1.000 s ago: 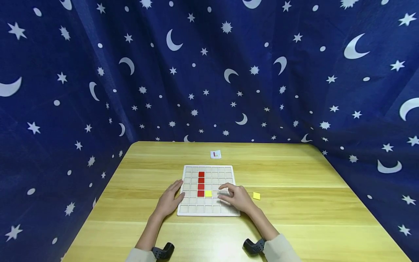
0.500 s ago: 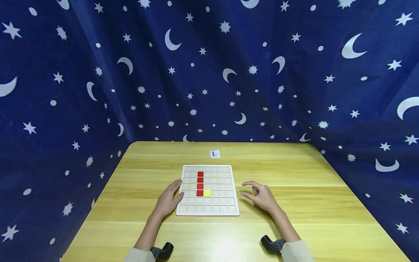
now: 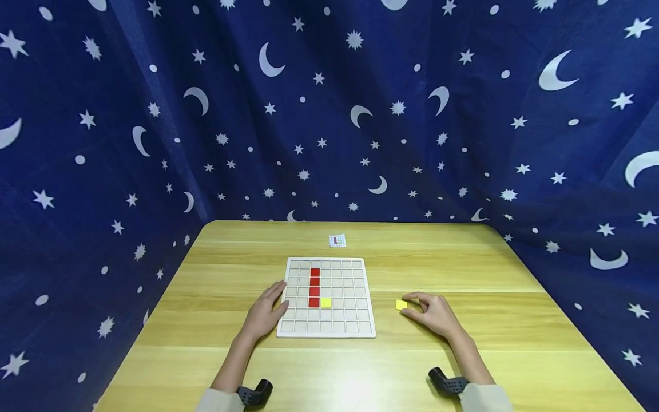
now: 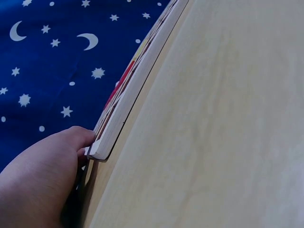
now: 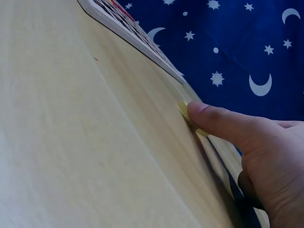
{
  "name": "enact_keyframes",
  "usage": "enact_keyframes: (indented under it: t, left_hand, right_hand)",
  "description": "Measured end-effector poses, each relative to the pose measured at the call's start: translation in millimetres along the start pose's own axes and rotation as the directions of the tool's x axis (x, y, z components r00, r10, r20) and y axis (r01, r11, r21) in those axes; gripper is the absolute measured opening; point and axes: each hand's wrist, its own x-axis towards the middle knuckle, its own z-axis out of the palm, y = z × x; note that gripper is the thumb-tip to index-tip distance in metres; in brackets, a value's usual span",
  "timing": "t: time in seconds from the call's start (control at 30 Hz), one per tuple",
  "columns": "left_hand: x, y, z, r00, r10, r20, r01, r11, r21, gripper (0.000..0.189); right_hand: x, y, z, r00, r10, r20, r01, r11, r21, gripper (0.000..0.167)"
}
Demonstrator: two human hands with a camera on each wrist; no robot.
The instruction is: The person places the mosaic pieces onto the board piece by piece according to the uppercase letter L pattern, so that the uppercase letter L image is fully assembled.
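Note:
A white grid board [image 3: 350,327] lies on the table, with a column of several red tiles [image 3: 314,282] set in it. One yellow tile [image 3: 326,302] sits in the cell right of the lowest red one. My left hand [image 3: 264,311] rests against the board's left edge, fingers fairly straight; its thumb [image 4: 81,137] touches the board's corner in the left wrist view. To the right of the board, my right hand [image 3: 436,315] pinches a loose yellow square tile [image 3: 401,305] between thumb and index finger, at table level. The right wrist view shows the thumb [image 5: 209,116] on that tile.
A small printed card [image 3: 337,241] with a grid pattern lies behind the board. The wooden table [image 3: 515,343] is bordered by a dark blue curtain [image 3: 329,126] with moons and stars at the back and sides.
My right hand has moved from above the board to the right and now pinches the loose yellow tile. The left hand has stayed at the board's edge.

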Motion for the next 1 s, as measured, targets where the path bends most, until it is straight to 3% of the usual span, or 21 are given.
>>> enact_keyframes:
  t: [0.33, 0.57, 0.8, 1.0]
  left_hand:
    - [1.3, 0.4, 0.4, 1.000, 0.003, 0.000, -0.003, 1.000, 0.005, 0.051]
    - [1.2, -0.5, 0.1, 1.000, 0.004, -0.001, -0.004, 1.000, 0.005, 0.052]
    - [0.2, -0.6, 0.6, 1.000, 0.000, -0.001, 0.000, 1.000, 0.012, 0.052]
    - [-0.3, -0.4, 1.1, 1.000, 0.012, -0.011, -0.012, 1.000, 0.010, 0.052]
  right_hand:
    - [1.2, 0.0, -2.3, 0.999, -0.015, -0.031, 0.012, 0.997, -0.073, 0.030]
    - [7.6, -7.1, 2.6, 0.993, -0.065, -0.096, 0.061, 0.997, -0.038, 0.028]
    - [15.4, -30.7, 25.2, 0.983, -0.165, -0.084, 0.162, 0.986, -0.043, 0.029]
    - [22.9, -58.9, 45.9, 0.973, -0.223, -0.054, 0.224, 0.974, 0.018, 0.032]
